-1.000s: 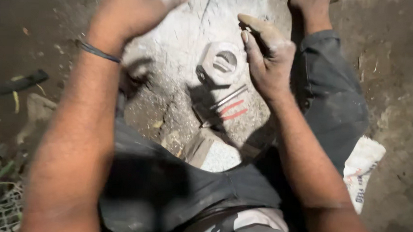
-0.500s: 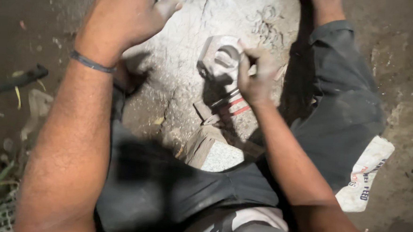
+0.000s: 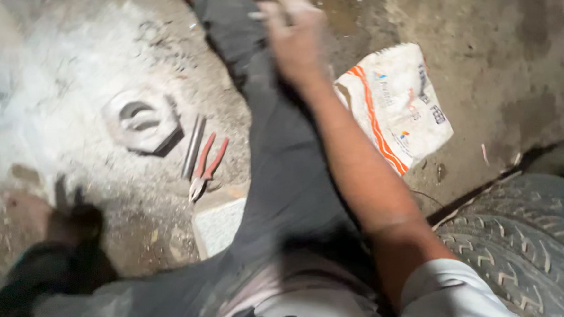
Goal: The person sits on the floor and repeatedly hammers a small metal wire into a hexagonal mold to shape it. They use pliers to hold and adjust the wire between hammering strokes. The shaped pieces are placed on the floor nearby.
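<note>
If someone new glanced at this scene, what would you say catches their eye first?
Probably the right hand, blurred, raised over the dark trouser leg at top centre. Next, the white sack with an orange stripe on the ground to its right. Left of the leg, red-handled pliers lie beside a pale hexagonal piece on dusty ground.
</note>
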